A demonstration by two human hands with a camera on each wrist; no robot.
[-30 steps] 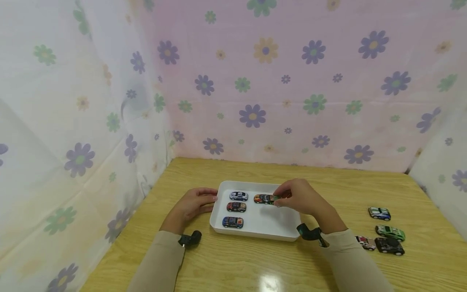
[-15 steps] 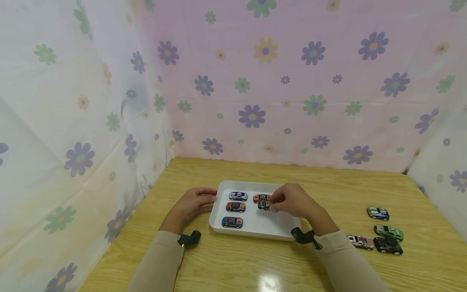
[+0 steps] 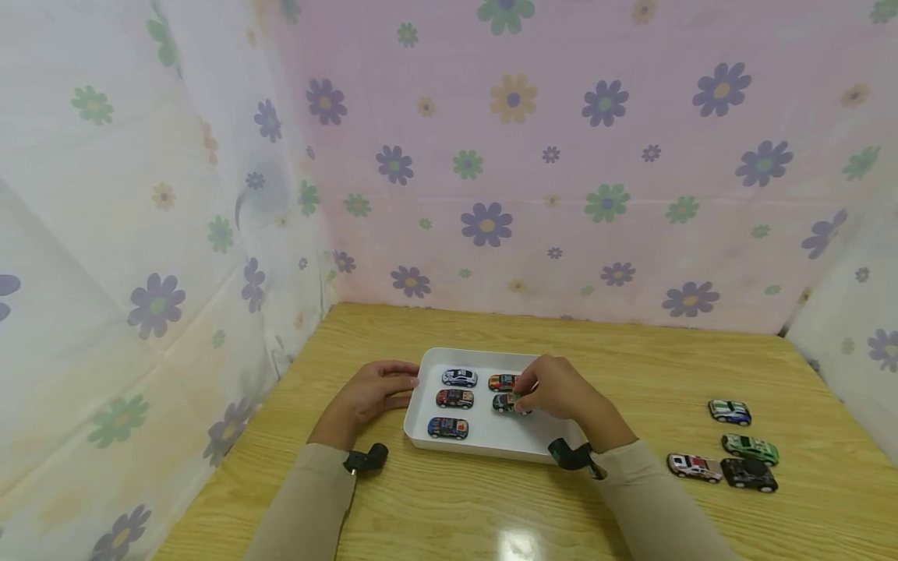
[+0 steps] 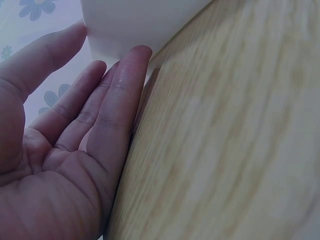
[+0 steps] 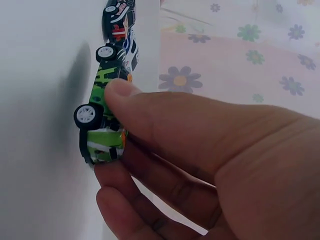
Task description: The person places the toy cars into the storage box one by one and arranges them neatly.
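Observation:
My right hand [image 3: 561,389] pinches a green-and-black toy car [image 5: 102,95] between thumb and fingers, low over the floor of the white tray [image 3: 484,438]. Just beyond it sits a red-and-orange toy car [image 3: 501,382], partly covered by the fingers. Along the tray's left side stand a white toy car [image 3: 459,378], a red one [image 3: 454,398] and a blue one [image 3: 448,428] in a column. My left hand [image 3: 368,396] lies on its edge on the table, its nearly straight fingers at the tray's left wall, as the left wrist view [image 4: 75,140] shows up close.
To the right on the wooden table [image 3: 435,506] are a white, green and blue toy car [image 3: 730,411], a green one [image 3: 751,448], a black one [image 3: 749,474] and a white-and-red one [image 3: 694,467]. Flowered cloth [image 3: 428,187] hangs around the table.
My right hand has brought the green-and-black car nearer to me and lower, from beside the red-and-orange car to just in front of it. The left hand has stayed in place.

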